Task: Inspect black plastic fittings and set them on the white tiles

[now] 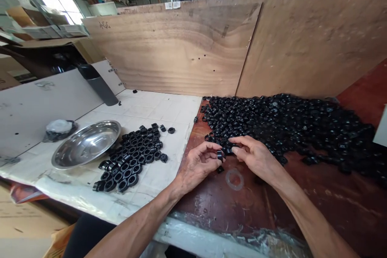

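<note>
Between its thumb and fingers, my left hand (pixel 202 162) holds a small black ring-shaped part (pixel 220 155) over the dark red board. Close on its right, my right hand (pixel 252 154) has thumb and index finger near a black piece at the front edge of a large pile of black parts (pixel 290 123); whether it grips that piece is unclear. One small black piece (pixel 220 169) lies just below my left fingertips. A pale ring mark (pixel 234 179) shows on the red board (pixel 211 203). On the white surface to the left, black rings (pixel 133 162) lie close together.
An empty steel bowl (pixel 87 145) sits left of the rings, beside a plastic-wrapped bundle (pixel 59 129). A dark bottle (pixel 99 86) leans against the low left wall. Tall wooden panels (pixel 181 48) close off the back. Cardboard boxes (pixel 87 48) stand behind at the left.
</note>
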The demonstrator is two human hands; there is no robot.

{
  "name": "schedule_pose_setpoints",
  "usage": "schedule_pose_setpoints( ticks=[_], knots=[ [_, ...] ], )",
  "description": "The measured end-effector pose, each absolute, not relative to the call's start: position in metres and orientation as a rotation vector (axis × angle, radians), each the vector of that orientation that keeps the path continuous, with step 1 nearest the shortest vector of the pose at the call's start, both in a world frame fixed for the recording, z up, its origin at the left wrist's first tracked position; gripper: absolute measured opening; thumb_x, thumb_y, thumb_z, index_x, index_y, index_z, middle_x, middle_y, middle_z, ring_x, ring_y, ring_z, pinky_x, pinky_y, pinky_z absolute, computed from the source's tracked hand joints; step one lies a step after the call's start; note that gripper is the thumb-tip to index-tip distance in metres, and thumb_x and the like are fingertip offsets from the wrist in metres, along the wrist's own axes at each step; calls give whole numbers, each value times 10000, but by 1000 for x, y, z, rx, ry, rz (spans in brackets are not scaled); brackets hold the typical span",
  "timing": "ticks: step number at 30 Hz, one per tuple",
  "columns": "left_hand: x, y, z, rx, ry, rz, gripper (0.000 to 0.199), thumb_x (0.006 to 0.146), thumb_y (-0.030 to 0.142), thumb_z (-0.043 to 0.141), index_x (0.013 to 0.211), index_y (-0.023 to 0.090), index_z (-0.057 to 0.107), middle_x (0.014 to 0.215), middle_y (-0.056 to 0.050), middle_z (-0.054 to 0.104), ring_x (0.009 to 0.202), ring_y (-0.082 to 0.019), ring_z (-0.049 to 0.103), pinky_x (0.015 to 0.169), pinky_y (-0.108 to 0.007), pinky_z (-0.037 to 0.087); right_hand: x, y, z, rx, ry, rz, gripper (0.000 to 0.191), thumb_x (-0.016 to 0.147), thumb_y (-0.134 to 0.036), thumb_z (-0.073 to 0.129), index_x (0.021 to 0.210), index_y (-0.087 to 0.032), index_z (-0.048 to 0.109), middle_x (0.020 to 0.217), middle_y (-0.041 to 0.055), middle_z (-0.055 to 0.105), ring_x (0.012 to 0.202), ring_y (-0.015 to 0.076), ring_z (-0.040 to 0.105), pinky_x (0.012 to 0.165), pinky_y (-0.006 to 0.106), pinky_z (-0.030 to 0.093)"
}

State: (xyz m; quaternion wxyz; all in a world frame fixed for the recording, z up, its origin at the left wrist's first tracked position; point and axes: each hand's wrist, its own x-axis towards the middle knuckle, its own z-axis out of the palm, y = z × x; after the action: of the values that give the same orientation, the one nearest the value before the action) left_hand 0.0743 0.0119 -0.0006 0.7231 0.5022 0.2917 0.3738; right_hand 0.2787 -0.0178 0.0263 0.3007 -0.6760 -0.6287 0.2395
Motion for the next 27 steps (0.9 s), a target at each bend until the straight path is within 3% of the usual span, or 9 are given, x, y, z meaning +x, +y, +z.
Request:
schedule_pose_setpoints(
  ticks=[5,12,17,20,24,27],
  knots=[
    [73,15,6,999,556,901,310,726,197,827,998,154,685,907,-62,743,856,-179,710,856,-324,538,269,-22,32,-1352,-1126,1167,248,849,-388,696,1002,-194,675,853,34,750,821,197,713,788,310,536],
    [74,17,8,977,604,985,269,673,184,844,872,163,665,909,-35,704,810,-153,666,805,-299,531,264,-25,32,-1295,-1080,1146,226,769,-364,807,830,-163,723,829,30,707,740,146,616,711,263,492],
    [74,19,3,890,580,1034,252,689,197,836,723,154,590,996,-18,672,858,-163,692,829,-304,518,256,-27,38,-1268,-1040,1181,288,691,-402,851,727,-159,701,997,72,716,834,192,676,802,321,553],
    [74,19,0,902,599,1027,246,697,203,843,702,147,603,1010,-23,673,887,-150,664,839,-283,501,253,-26,37,-1304,-1082,1068,299,664,-394,861,707,-171,668,999,69,720,887,209,685,845,324,553],
    [75,17,1,871,561,1006,229,697,205,863,795,156,662,990,-22,694,832,-117,635,801,-253,486,251,-25,33,-1320,-1172,979,264,683,-358,838,735,-183,647,953,53,721,869,201,683,820,303,556],
    [76,16,2,837,576,1008,344,679,186,881,977,176,707,934,-17,709,796,-106,640,796,-244,490,251,-26,29,-1355,-1255,904,216,747,-348,798,846,-198,678,941,41,723,847,194,686,782,292,561]
  ],
)
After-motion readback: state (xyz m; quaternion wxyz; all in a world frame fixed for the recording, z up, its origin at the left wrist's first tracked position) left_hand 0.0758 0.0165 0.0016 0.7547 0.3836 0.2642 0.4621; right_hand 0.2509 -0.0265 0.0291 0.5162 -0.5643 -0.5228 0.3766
